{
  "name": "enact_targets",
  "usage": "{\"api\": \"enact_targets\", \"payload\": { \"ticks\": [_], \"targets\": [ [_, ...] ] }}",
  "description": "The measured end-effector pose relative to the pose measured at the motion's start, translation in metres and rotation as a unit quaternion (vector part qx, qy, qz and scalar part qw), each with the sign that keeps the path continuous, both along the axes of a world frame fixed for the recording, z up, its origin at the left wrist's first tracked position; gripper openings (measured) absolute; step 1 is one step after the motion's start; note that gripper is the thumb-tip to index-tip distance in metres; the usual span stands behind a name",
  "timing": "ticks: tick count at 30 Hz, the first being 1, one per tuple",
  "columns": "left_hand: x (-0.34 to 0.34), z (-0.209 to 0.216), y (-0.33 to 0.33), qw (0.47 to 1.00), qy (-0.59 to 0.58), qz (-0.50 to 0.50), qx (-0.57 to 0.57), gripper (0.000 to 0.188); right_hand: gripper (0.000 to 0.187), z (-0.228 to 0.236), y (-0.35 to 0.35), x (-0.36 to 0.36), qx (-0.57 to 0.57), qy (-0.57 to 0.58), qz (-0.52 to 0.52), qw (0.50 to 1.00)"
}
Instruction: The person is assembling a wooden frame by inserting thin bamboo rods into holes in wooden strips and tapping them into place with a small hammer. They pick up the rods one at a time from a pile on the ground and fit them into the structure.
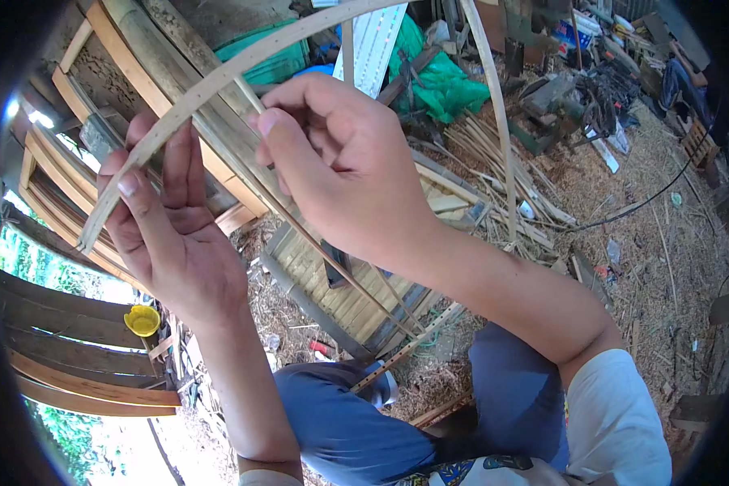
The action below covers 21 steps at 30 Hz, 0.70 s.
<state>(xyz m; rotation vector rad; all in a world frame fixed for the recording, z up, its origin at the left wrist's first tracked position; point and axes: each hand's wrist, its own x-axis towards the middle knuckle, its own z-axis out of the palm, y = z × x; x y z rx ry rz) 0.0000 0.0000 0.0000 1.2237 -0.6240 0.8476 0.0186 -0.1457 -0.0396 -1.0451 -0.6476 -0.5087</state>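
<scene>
My left hand grips a long, flat, pale bamboo strip near its end, with the thumb on the front face and fingers behind. Small holes run along the strip, which curves up and away to the top edge. My right hand is closed in a pinch on a thin bamboo stick. The stick's upper end meets the strip at its lower edge; whether it sits in a hole I cannot tell. Below my right hand a thin rod slants down toward my knees, possibly the same stick.
A slatted bamboo panel in a grey frame lies before my legs. Wooden rails stand at left, near a yellow bowl-like container. Thin sticks are heaped at right, beside green sheeting. Another holed strip crosses near my knees.
</scene>
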Motion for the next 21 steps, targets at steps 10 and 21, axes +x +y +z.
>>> {"api": "enact_targets", "payload": {
  "ticks": [10, 21],
  "targets": [
    [-0.022, 0.043, 0.003, 0.994, -0.077, -0.041, -0.063, 0.022, 0.012, 0.061, 0.013, -0.021, -0.048, -0.06, 0.016, 0.997],
    [-0.045, 0.047, 0.034, 0.985, -0.128, -0.062, -0.097, 0.02, 0.007, 0.077, 0.057, -0.031, -0.051, -0.079, 0.022, 0.995]
  ]
}}
